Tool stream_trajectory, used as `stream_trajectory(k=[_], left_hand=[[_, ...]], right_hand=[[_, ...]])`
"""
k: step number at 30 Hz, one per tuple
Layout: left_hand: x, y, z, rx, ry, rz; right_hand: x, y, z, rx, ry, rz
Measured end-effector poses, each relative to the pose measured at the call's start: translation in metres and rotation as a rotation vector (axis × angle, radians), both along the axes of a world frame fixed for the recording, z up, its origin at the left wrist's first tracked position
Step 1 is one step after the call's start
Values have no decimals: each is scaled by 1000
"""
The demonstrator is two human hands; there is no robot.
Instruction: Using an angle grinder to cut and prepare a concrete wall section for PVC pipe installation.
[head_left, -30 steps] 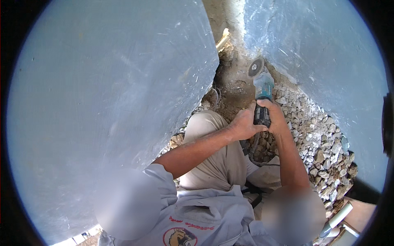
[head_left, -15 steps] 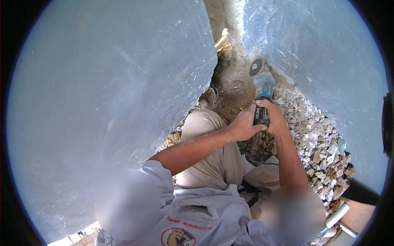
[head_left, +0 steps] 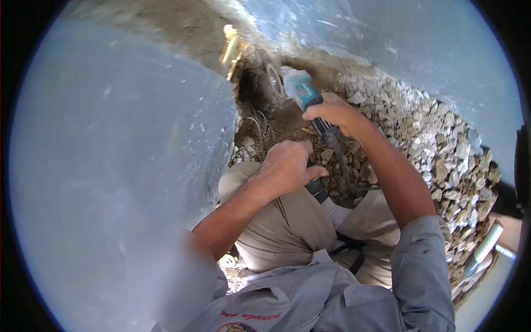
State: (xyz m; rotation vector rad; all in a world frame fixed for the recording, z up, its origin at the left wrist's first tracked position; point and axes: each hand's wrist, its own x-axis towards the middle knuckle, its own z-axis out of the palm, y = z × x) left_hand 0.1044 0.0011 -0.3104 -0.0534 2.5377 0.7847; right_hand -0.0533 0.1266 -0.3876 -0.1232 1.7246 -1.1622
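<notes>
My right hand (head_left: 334,113) is wrapped round the dark rear body of a teal angle grinder (head_left: 304,89). The tool's head points up and left, over a dark hollow in the dirt (head_left: 253,87); its disc is blurred against a pale ring-like edge. Apart from the tool, my left hand (head_left: 287,166) hovers near my raised knee, thumb out from the fingers and nothing visible in it. A dark cord runs down from the grinder's rear across the stones.
Large grey-blue panels stand at left (head_left: 121,138) and upper right (head_left: 398,39). Broken stones (head_left: 415,138) cover the ground at right. Thin pale wires (head_left: 259,124) stick out near the hollow, below a yellowish stick (head_left: 229,47). A pale tube (head_left: 488,243) lies lower right.
My left hand has let go of the grinder and moved down and left toward my knee. My right hand has carried the grinder leftward, tilting its head toward the hollow. The view has shifted.
</notes>
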Motion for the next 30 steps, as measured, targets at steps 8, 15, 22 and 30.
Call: stream_trajectory(k=[8, 15, 22, 30], left_hand=[[-15, 24, -20, 225, 168, -299], [-27, 23, -22, 216, 52, -333], [-30, 29, -27, 190, -26, -487], [-27, 38, -28, 205, -9, -448]], right_hand=[[-27, -65, -134, -105, -95, 126], [-39, -125, -204, -72, -105, 172], [-52, -158, -241, -170, -199, 146], [-53, -171, -260, -235, -290, 130]])
